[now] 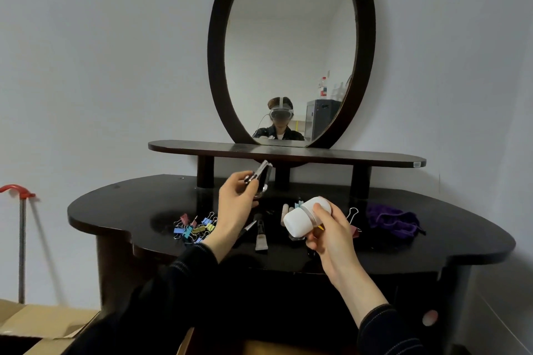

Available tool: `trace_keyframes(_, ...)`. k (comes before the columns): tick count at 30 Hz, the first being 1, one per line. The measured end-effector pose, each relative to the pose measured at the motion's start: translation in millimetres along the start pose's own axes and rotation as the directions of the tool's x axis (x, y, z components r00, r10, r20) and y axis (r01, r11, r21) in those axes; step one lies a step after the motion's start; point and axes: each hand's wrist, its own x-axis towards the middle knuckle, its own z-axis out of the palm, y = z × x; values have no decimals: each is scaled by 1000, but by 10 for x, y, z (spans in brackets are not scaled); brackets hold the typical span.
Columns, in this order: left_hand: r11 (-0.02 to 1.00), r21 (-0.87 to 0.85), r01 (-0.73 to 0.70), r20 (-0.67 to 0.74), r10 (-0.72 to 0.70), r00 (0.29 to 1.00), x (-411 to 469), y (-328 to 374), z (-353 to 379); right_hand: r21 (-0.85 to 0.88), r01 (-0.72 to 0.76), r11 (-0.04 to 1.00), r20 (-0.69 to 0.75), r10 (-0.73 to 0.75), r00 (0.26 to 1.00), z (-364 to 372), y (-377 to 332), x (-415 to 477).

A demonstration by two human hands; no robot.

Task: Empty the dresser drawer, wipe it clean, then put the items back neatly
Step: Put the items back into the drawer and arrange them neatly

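Note:
Above the dark dresser top point(121, 207), my left hand point(235, 204) grips a small metal and black clip-like tool point(261, 179), raised off the surface. My right hand point(328, 228) holds a white rounded jar-shaped device point(302, 217) tilted on its side, just above the items on the top. On the surface lie several coloured binder clips point(193, 226), a dark tube and a pen-like stick point(261, 235), a small pale tube point(285, 210) and a purple cloth pouch point(393, 220). The drawer itself lies below my arms, mostly hidden; only a tan strip point(277, 347) shows at the bottom edge.
A raised shelf point(288, 151) on short posts and an oval mirror point(291, 46) stand at the dresser's back. Cardboard boxes point(37, 323) sit on the floor at the lower left, beside a metal pole with a red handle point(20, 210).

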Motion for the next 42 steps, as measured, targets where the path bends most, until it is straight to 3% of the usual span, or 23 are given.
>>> trace_keyframes(1,982,-183,55,3,-55,998,-74,56,-40,-19,16,1000,13,-16,1000,5,2,-13)
trace_keyframes(3,851,-487,196,80,-180,980,-229,156,-138,-83,49,995,52,-45,998,24,12,-48)
trace_keyframes(7,637,-664,391,258,-296,920,-555,286,-325,-238,98,966,163,-60,985,55,46,-196)
trace_keyframes(9,700,-603,382,257,-282,924,-699,293,-394,-279,138,950,215,-78,974,56,44,-319)
trace_keyframes(13,879,-419,228,284,-112,952,-1067,215,-578,-301,165,939,345,-54,937,-25,42,-654)
trace_keyframes(18,947,-275,169,371,-58,927,-1733,-113,-900,-445,108,889,548,175,818,-318,450,-1150)
trace_keyframes(22,969,-81,233,425,-178,888,-2218,-498,-1156,-665,42,746,501,403,766,-575,1134,-1339)
trace_keyframes(24,952,40,305,413,-293,862,-2344,-701,-1264,-782,-21,623,396,523,755,-685,1557,-1349)
trace_keyframes(27,877,272,395,388,-476,790,-2350,-974,-1378,-885,-154,439,238,712,660,-770,2093,-1325)
trace_keyframes(30,780,434,450,298,-596,746,-2245,-1222,-1413,-918,-188,348,190,804,564,-809,2416,-1341)
trace_keyframes(32,746,463,478,216,-619,756,-2193,-1384,-1380,-923,-245,298,137,846,515,-833,2540,-1364)
trace_keyframes(35,717,526,457,142,-605,784,-2194,-1605,-1311,-910,-313,273,107,882,458,-857,2652,-1376)
trace_keyframes(40,691,623,366,203,-595,778,-2261,-1751,-1254,-879,-363,309,100,864,493,-891,2726,-1411)
trace_keyframes(42,676,652,342,197,-588,785,-2273,-1755,-1263,-906,-300,299,110,849,516,-905,2758,-1410)
